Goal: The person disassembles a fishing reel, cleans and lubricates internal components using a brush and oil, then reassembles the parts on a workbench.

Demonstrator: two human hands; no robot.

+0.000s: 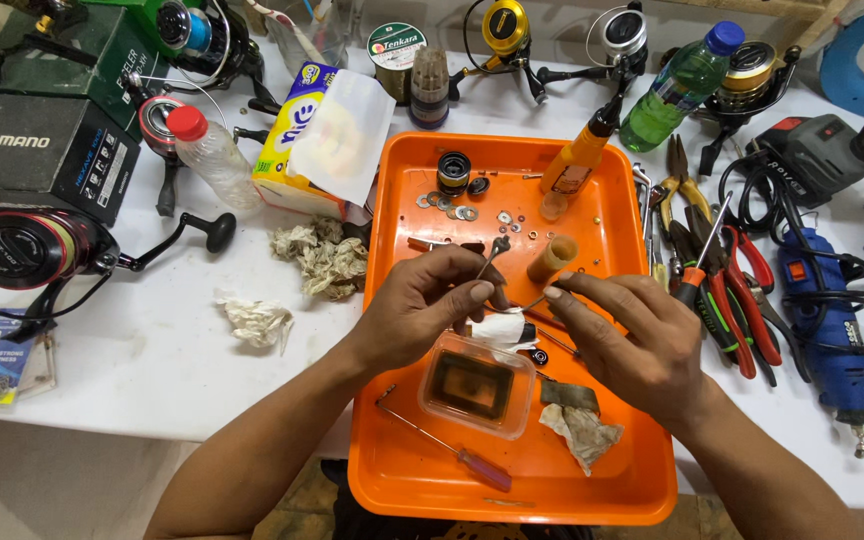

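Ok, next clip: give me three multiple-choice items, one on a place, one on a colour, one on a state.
1. Where does the clear tub sit?
A in the tray
B on the black box
C on the floor

2. What colour is the cap of the green bottle?
A red
B blue
C white

3. What does the left hand hold?
A pliers
B nothing
C a thin metal part

Answers:
1 A, the tub rests on the tray's orange floor.
2 B, its cap is blue.
3 C, the fingers pinch the part.

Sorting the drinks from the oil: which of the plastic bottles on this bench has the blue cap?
The green bottle at the far right; the clear bottle left of the tray is red-capped.
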